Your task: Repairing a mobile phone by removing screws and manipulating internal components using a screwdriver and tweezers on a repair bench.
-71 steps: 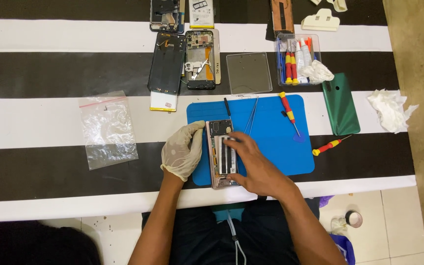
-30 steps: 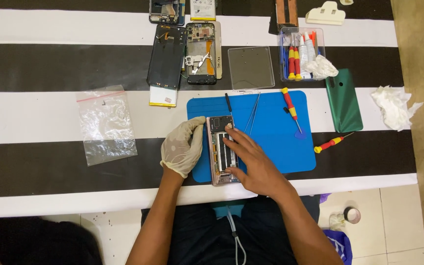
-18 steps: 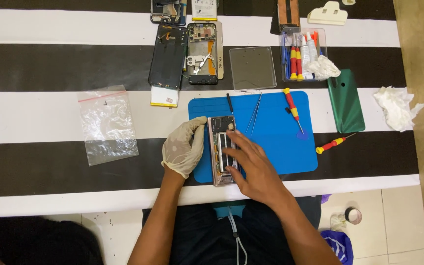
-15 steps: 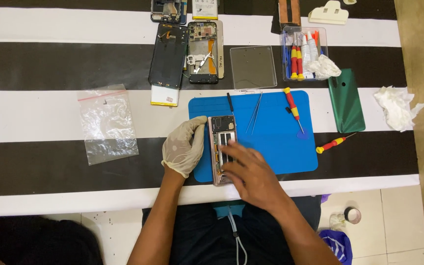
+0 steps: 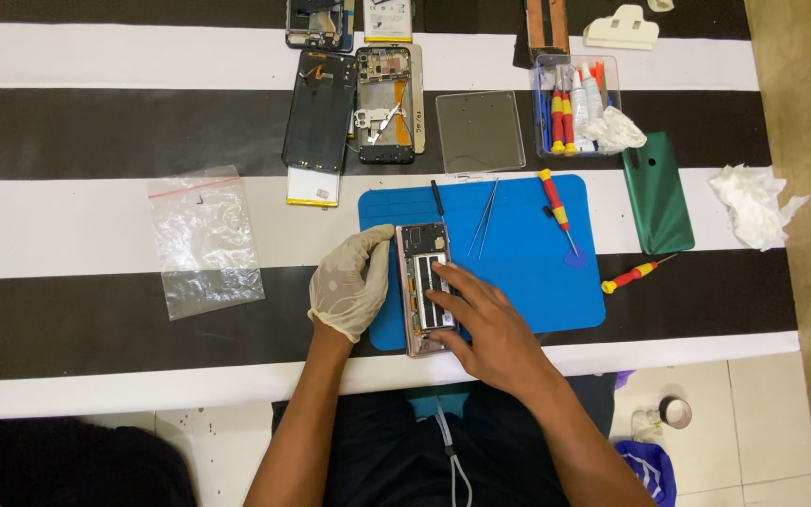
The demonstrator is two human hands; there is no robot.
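An opened phone (image 5: 422,286) lies on the near left part of a blue mat (image 5: 509,253), which rests on a tabletop (image 5: 96,216) covered in black and white stripes. The left hand (image 5: 351,282), in a pale glove, lies loosely curled against the phone's left edge, steadying it without closing around it. The bare right hand (image 5: 485,329) rests on the phone's right and near side, fingers (image 5: 443,282) stretched flat and pressing on the exposed inside; it grips nothing.

On the mat, just beyond the phone, lie a thin black tool (image 5: 437,199) and tweezers (image 5: 484,218). To their right lies a red-and-yellow screwdriver (image 5: 556,208). A second such screwdriver (image 5: 633,274) lies off the mat's right edge, near a green back cover (image 5: 657,192). Further right sits a crumpled tissue (image 5: 751,205).

At the far side lie two more opened phones (image 5: 360,108) side by side, a clear lid (image 5: 480,131) and a clear tray (image 5: 574,103) holding tools. A clear plastic bag (image 5: 204,239) lies well to the left.
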